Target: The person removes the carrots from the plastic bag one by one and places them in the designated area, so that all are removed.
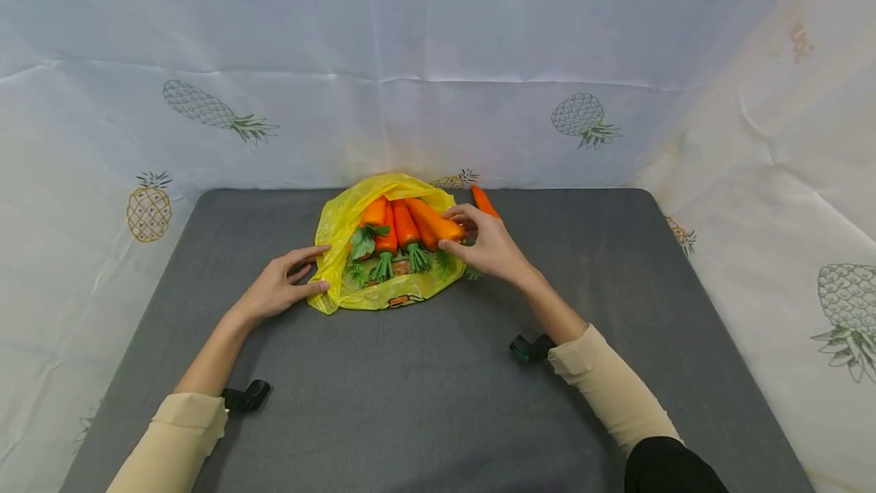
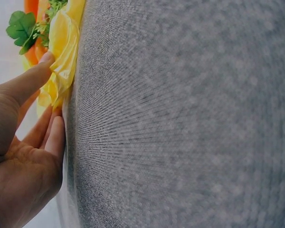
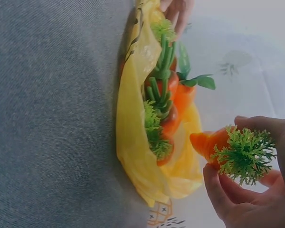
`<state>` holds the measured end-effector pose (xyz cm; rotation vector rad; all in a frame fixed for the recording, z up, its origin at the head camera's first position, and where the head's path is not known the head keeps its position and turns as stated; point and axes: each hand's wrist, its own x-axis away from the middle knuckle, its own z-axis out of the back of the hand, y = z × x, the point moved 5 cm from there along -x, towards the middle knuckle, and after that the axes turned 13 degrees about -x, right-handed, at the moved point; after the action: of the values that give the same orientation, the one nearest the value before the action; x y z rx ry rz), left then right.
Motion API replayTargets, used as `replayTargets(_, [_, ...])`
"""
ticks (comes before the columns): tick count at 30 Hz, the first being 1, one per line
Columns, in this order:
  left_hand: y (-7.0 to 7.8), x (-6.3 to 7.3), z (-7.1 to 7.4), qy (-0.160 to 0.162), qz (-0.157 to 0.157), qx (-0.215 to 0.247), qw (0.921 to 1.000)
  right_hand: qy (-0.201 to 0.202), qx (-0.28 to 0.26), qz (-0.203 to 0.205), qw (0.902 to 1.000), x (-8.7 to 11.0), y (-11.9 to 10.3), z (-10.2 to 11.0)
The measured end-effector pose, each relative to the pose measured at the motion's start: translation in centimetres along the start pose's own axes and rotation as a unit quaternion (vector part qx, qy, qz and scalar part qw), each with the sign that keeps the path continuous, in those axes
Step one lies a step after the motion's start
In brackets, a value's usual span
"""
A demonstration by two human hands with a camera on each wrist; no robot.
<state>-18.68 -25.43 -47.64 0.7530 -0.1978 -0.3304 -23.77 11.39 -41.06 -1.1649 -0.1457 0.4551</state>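
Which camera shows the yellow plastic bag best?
The head view: it shows the yellow plastic bag nearly whole, with its open mouth and the carrots inside. The left wrist view catches only a crumpled part at the left hand; the right wrist view shows one long side, cut off at the top.

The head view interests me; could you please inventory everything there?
Table: one, grey, foreground
Plastic bag: one, yellow, on table
Bagged carrots: several, orange, inside bag
Held carrot: one, orange, bag's right side
Loose carrot: one, orange, near table's far edge
Pineapple-print cloth: count unclear, white, around table
Wrist devices: two, black, one per wrist
Unclear item: one, black, bottom right
Sleeves: two, beige, forearms
Left hand: one, touching bag's left
Right hand: one, pinching held carrot
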Motion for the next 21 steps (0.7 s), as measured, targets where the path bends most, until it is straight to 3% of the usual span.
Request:
replayTargets(12, [-0.1,0.1,0.0,-0.001,0.007,0.002,1.0,0.011,-0.017,0.017,0.9996,1.3,-1.3,0.7])
replayTargets(21, [-0.2,0.2,0.0,-0.001,0.005,0.008,1.0,0.046,-0.025,0.023,0.9984,2.3,-2.0,2.8])
